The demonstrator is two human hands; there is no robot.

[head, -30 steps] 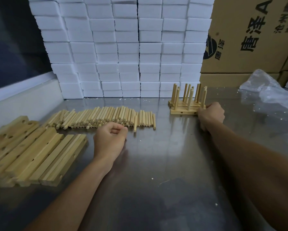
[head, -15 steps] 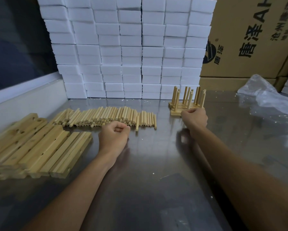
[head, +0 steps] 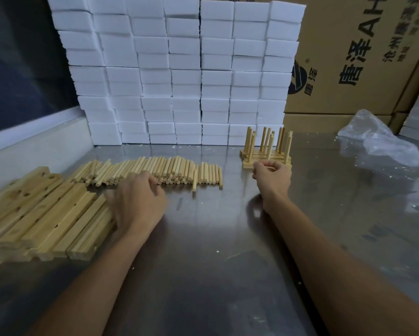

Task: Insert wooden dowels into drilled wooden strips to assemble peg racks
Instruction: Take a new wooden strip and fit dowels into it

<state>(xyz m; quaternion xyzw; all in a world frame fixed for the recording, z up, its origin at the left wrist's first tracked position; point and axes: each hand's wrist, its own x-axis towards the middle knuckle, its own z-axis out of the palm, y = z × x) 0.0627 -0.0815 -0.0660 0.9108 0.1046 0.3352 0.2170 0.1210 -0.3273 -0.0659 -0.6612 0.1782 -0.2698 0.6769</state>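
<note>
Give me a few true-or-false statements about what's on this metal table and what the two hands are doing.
1. The loose dowels lie in a row between the strips and the finished racks. True.
2. The finished peg racks sit near the left hand. False: they stand just beyond the right hand.
3. The left hand is by the drilled wooden strips. True.
4. The right hand grips a dowel. False: its fingers are loosely curled and no dowel shows in them.
5. Behind the dowels stand red bricks. False: stacked white foam blocks.
</note>
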